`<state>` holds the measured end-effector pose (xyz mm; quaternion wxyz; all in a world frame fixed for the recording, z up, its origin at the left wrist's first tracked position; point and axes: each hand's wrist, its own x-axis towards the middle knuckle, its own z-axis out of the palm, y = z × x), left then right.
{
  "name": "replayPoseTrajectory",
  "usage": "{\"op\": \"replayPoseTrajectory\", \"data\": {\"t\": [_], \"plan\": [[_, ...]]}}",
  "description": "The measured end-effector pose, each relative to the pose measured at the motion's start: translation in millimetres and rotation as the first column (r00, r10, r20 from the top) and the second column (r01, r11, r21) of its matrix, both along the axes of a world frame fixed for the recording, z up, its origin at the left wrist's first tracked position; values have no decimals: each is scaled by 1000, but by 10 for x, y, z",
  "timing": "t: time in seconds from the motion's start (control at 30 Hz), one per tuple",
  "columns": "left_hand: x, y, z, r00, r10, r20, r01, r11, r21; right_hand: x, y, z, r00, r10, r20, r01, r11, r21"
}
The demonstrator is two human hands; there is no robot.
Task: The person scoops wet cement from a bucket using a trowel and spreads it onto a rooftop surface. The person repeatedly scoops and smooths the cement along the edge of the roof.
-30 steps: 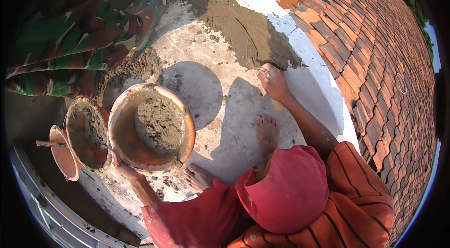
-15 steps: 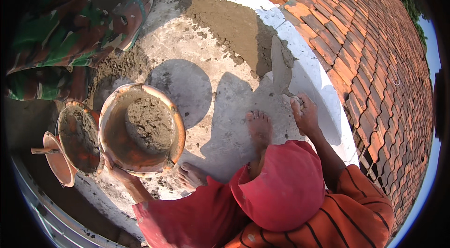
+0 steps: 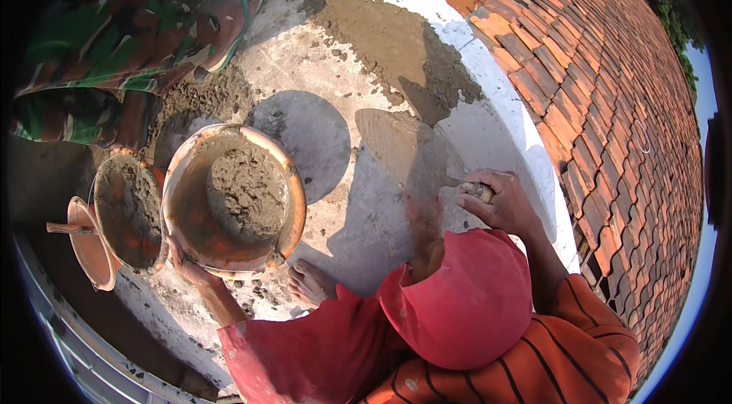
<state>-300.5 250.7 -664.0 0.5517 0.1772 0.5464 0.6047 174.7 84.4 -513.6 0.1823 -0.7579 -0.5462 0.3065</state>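
Well, in the head view the large orange-rimmed bucket (image 3: 300,206) has its mouth toward the camera, grey mortar (image 3: 248,194) heaped inside it. The left hand (image 3: 191,265) is on the bucket's near left side, closed on its edge with the fingers partly hidden, so how tightly it presses cannot be told.

The right hand (image 3: 502,202), well to the right of the bucket, is wrapped closed round the handle of a trowel (image 3: 390,138); the blade, blurred, points back toward the bucket's side and lies between it and the hand. A bare foot (image 3: 309,283) is just beside the bucket's near right edge, and a red cap (image 3: 461,301) shows nearer the body, to the right of it.

Left of the bucket, close by, is a smaller bucket (image 3: 116,194) smeared with mortar, and beyond that a round reddish pan (image 3: 93,257) with a short handle. Farther off past the large bucket, up and to its left, is another person's camouflage trouser leg (image 3: 107,49) and sandalled foot (image 3: 229,19). Up and to its right runs a strip of wet mortar (image 3: 381,30) along a white ledge (image 3: 450,26), with a tiled roof (image 3: 602,122) beyond
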Motion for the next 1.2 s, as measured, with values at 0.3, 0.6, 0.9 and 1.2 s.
{"op": "replayPoseTrajectory", "data": {"t": [0.3,0.6,0.9,1.2], "plan": [[213,35,149,987,-58,149,59,998,0,263,318,-252,908,-344,-238,300,932,-203],[1101,146,809,956,-294,17,290,949,125,-502,1186,220,705,432,563,-325,902,-285],[1571,68,757,847,-390,-361,504,806,311,-1022,1542,-628,820,563,103,-540,821,-183],[1403,168,930,948,-310,-74,318,925,209,-883,1295,-658,890,420,177,-391,903,-177]]}}
